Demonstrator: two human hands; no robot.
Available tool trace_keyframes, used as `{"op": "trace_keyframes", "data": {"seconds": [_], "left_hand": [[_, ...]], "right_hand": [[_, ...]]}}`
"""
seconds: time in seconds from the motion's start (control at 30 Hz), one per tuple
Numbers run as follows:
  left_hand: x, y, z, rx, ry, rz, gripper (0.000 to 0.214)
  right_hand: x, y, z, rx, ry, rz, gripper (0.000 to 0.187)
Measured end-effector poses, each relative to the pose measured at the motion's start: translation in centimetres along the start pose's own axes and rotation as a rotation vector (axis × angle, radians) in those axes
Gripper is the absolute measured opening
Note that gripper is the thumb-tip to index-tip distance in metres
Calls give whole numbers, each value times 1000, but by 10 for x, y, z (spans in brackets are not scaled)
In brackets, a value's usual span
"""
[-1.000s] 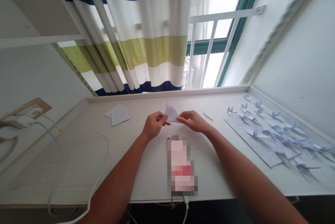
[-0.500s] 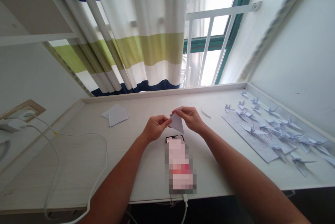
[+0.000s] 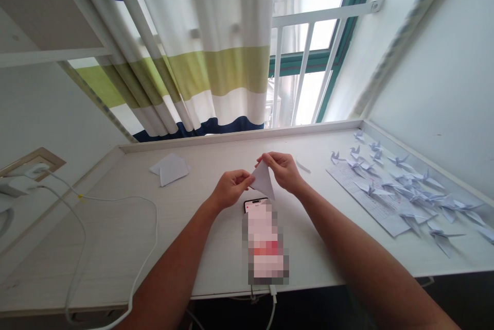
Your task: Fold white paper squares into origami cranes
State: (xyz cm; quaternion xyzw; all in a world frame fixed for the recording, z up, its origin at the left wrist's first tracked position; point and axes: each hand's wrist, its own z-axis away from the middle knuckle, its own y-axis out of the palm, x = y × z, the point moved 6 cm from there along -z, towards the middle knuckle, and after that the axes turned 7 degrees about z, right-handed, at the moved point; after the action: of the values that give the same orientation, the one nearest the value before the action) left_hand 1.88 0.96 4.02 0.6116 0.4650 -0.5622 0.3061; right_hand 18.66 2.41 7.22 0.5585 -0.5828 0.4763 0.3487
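A small white folded paper [image 3: 264, 179], triangular in outline, is held up over the desk between my two hands. My left hand [image 3: 230, 187] pinches its left corner between thumb and fingers. At the top corner, my right hand [image 3: 281, 169] grips the paper with thumb and forefinger. The lower corner points down just above a phone [image 3: 262, 242] that lies on the desk, its screen mostly blurred out. How many layers the fold has, I cannot tell.
Several white paper cranes [image 3: 412, 186] stand at the right, some on a printed sheet [image 3: 366, 201]. Loose paper squares [image 3: 173, 169] lie at the left, a thin paper strip [image 3: 303, 166] beyond my right hand. White cables [image 3: 156, 216] cross the left side of the desk [image 3: 116, 247].
My right hand has risen slightly with the top corner of the paper, and more of the triangular face shows. My left hand keeps its pinch in nearly the same place.
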Motion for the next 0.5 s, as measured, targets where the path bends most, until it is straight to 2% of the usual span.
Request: {"op": "trace_keyframes", "data": {"seconds": [0.17,0.5], "left_hand": [[1,4,0,8,-27,72,35],[4,2,-3,-66,-32,106,36]], "right_hand": [[-3,1,0,-35,36,7,52],[0,5,0,46,-21,81,46]]}}
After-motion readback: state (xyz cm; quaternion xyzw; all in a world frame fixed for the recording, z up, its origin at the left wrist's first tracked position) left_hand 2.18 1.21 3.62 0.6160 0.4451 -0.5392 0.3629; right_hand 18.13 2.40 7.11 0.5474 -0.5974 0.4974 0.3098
